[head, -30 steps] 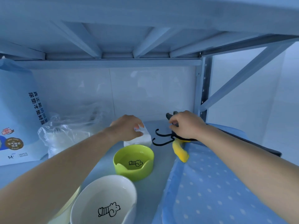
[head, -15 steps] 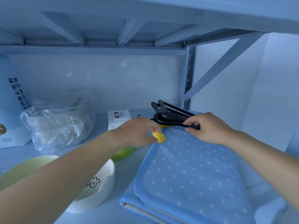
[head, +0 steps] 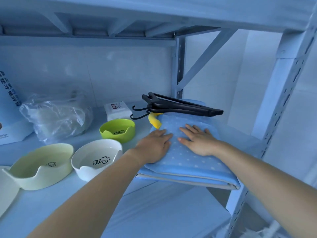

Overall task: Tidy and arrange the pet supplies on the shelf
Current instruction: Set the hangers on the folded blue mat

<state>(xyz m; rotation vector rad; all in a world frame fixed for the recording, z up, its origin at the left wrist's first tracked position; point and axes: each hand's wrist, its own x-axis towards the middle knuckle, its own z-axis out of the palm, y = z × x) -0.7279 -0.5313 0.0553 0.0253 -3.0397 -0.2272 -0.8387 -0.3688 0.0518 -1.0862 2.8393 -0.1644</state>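
Head view is showing both hands lying flat, fingers spread and holding nothing, on a folded blue dotted mat at the centre right of the frame. Left hand is pressing the mat's left portion; right hand is resting just beside it, thumbs near each other but apart. The mat is lying on the shelf with its front edge overhanging the shelf edge. Black hangers are lying stacked across the mat's far end, hooks pointing left. A yellow item is sticking out between the hangers and the mat; its kind cannot be told. To the left of the mat, a green bowl, a white bowl and a pale yellow bowl are standing upright. A white packet is sitting behind the green bowl, and a clear plastic bag is lying at the centre left.
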